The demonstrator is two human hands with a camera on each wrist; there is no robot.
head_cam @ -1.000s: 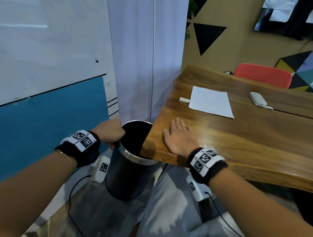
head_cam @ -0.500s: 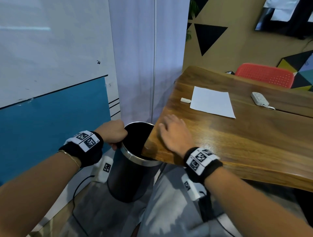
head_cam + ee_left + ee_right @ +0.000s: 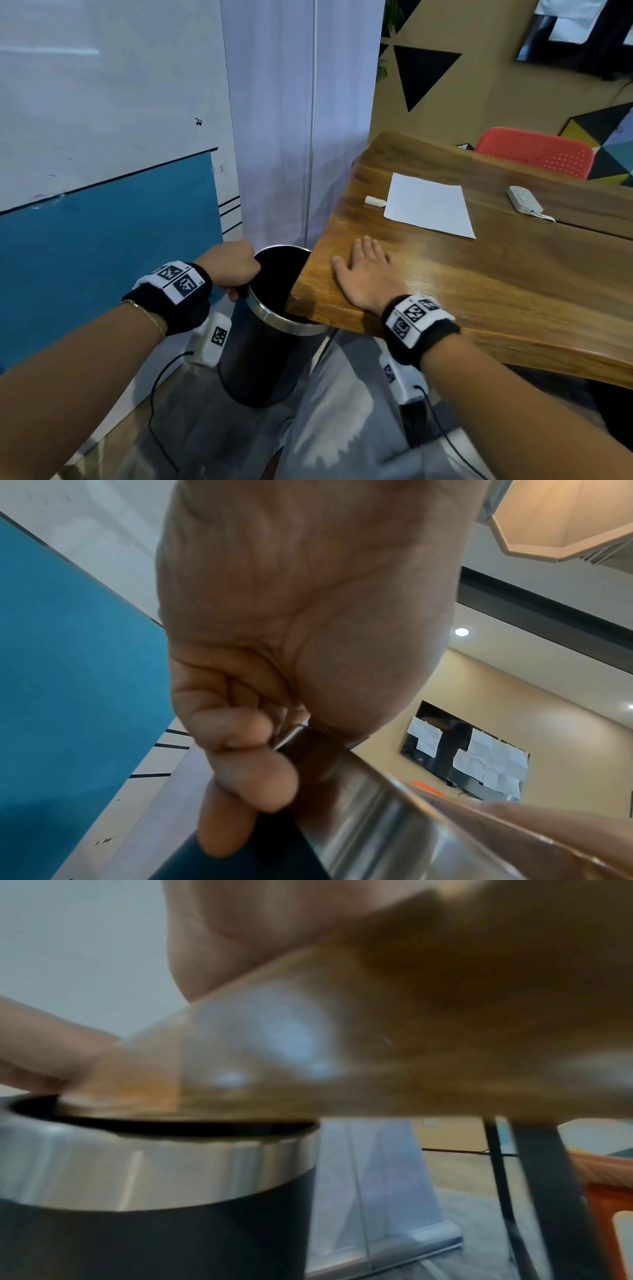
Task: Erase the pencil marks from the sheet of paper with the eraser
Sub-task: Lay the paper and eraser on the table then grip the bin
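At the near left corner of the wooden counter (image 3: pixel 479 291): a cylindrical bin (image 3: pixel 260 359), dark-walled with a brushed metal band round its rim, tucked partly under the counter's rounded edge. Farther back on the glossy, grained top, a white rectangular sheet of paper (image 3: pixel 430 204) lying flat, with no pencil marks discernible from the head view. Just left of the sheet, close to its left edge, a small white oblong eraser (image 3: pixel 375 201); whether touching the sheet, cannot tell. Well to the right of both, a white remote-like device (image 3: pixel 524 199), and behind the counter a red perforated chair back (image 3: pixel 534 152). On the left, a white and teal wall panel (image 3: pixel 102 240); behind the bin, a pale curtain (image 3: pixel 291 137). Left hand (image 3: pixel 233 265) curled in a fist over the bin's far-left rim, fingers (image 3: pixel 253 780) wrapped round the metal lip. Right hand (image 3: pixel 368 274) flat, palm down on the counter near the corner, fingers (image 3: pixel 371 248) straight and slightly spread, holding nothing, well short of sheet and eraser. Right wrist view blurred, showing only counter edge and bin rim.
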